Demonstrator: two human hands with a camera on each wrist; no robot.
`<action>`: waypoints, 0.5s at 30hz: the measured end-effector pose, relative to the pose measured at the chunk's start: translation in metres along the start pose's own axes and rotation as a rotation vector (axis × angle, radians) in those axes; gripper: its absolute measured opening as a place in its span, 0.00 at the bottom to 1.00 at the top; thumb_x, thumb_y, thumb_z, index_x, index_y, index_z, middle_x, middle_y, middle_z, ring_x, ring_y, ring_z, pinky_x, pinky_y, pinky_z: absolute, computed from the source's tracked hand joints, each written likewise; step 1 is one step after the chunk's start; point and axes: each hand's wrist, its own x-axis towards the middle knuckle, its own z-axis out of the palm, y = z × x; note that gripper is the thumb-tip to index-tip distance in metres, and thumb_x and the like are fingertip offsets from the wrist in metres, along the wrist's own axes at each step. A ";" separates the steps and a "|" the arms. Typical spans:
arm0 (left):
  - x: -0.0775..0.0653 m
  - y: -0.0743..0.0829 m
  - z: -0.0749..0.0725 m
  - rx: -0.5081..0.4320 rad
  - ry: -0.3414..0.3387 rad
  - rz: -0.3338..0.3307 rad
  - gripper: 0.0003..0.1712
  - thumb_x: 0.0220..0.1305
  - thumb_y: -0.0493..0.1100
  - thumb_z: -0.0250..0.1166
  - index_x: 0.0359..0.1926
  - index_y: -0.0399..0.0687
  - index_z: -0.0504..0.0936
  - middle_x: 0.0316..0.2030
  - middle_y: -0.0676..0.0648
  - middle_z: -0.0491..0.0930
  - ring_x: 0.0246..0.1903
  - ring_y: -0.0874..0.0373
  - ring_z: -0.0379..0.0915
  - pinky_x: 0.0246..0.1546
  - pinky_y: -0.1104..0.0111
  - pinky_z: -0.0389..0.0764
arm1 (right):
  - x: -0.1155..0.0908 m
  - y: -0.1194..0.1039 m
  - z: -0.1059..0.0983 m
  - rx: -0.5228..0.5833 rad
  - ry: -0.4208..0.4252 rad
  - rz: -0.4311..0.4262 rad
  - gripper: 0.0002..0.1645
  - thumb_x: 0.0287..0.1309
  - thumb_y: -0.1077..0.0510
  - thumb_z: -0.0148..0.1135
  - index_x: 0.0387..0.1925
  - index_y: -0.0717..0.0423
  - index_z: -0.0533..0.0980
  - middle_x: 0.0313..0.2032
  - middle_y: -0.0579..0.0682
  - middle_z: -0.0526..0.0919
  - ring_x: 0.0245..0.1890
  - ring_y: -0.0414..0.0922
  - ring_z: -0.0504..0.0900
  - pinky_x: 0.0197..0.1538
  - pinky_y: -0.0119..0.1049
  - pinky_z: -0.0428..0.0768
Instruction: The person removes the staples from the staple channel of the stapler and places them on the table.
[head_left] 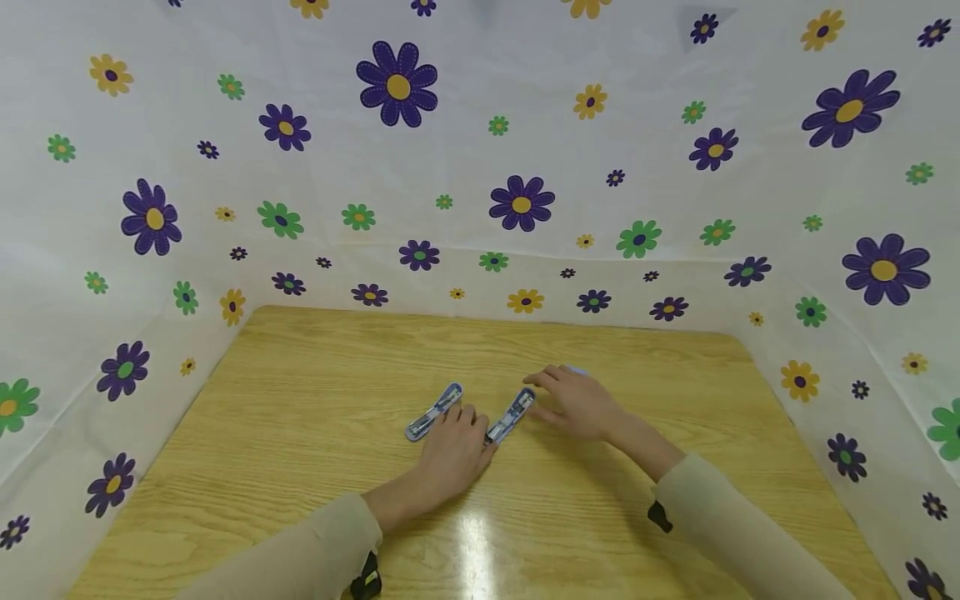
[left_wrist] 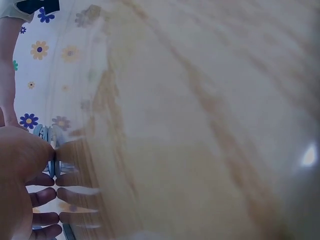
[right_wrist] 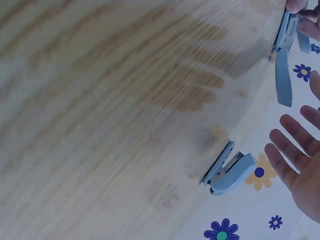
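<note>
Thumb and forefinger of my left hand (head_left: 453,446) pinch the near end of an opened-out light-blue stapler (head_left: 512,415) on the table. That stapler's long blue arm (right_wrist: 283,80) shows in the right wrist view. Under the left hand's fingertips, on their left side, lies another opened-out stapler (head_left: 435,412). My right hand (head_left: 581,404) hovers by the held stapler's far end, fingers spread and loosely bent, holding nothing. Behind it, mostly hidden in the head view, is a third stapler (right_wrist: 230,172), its jaws partly apart in the right wrist view.
The work is on a wood-grain table (head_left: 322,358) with a glossy surface. White cloth (head_left: 450,167) printed with flowers walls it in at the back and both sides. A dark strap (head_left: 367,575) shows at the left cuff.
</note>
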 end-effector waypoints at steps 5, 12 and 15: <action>0.001 0.000 -0.001 -0.008 0.001 -0.003 0.22 0.69 0.62 0.69 0.44 0.48 0.83 0.41 0.47 0.83 0.43 0.52 0.80 0.40 0.60 0.82 | -0.006 -0.008 0.000 0.178 0.057 0.075 0.22 0.68 0.49 0.71 0.57 0.56 0.82 0.50 0.53 0.88 0.50 0.52 0.87 0.50 0.46 0.88; 0.001 0.000 -0.001 -0.012 0.001 -0.006 0.22 0.69 0.62 0.70 0.43 0.48 0.83 0.39 0.47 0.83 0.42 0.52 0.79 0.39 0.60 0.82 | -0.010 -0.022 0.007 0.458 0.183 0.195 0.11 0.68 0.58 0.70 0.46 0.60 0.86 0.41 0.52 0.91 0.40 0.45 0.88 0.42 0.32 0.86; 0.001 0.000 -0.001 -0.013 -0.003 -0.005 0.22 0.69 0.62 0.69 0.43 0.48 0.83 0.40 0.47 0.83 0.42 0.52 0.79 0.39 0.60 0.82 | -0.011 -0.028 0.011 0.521 0.192 0.244 0.08 0.68 0.59 0.70 0.43 0.60 0.86 0.38 0.52 0.91 0.37 0.41 0.86 0.41 0.30 0.84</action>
